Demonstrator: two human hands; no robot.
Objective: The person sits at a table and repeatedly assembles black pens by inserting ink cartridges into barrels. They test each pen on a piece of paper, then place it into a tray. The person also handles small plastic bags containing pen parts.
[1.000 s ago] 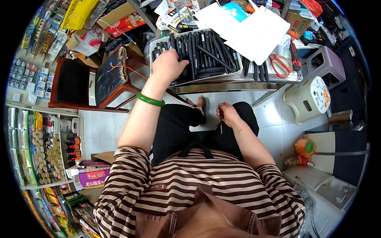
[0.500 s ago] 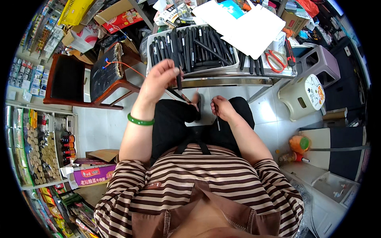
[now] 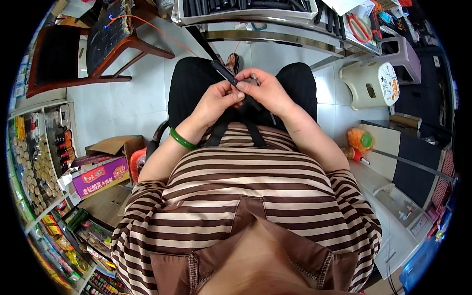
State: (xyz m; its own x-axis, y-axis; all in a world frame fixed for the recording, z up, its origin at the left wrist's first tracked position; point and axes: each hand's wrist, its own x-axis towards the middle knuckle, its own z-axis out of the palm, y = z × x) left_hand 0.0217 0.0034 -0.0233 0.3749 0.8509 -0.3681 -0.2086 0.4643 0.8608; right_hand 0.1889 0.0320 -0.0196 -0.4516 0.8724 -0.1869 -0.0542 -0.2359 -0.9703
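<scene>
Just above my lap, my left hand (image 3: 216, 102) and my right hand (image 3: 265, 93) meet at a black pen (image 3: 225, 73), which slants up and to the left. The fingers of both hands are closed on its lower end. Across my right fingers runs a thin dark rod (image 3: 258, 88), gripped in the same hand, with a pale tip at its upper end. Where exactly the two parts touch is hidden by the fingertips. Beyond my knees, a white tray (image 3: 246, 16) full of black pens (image 3: 223, 5) stands on the metal-edged table (image 3: 290, 42).
Orange-handled scissors (image 3: 359, 28) lie at the table's right end. On the right are a white stool (image 3: 368, 86) and a mauve stool (image 3: 404, 59). A wooden chair (image 3: 110, 56) stands front left, with a purple carton (image 3: 101, 178) and goods shelves (image 3: 39, 167) nearer me.
My left hand has come back from beside the tray to my lap with the pen. My right hand has moved up and left to meet it. The view has tilted down.
</scene>
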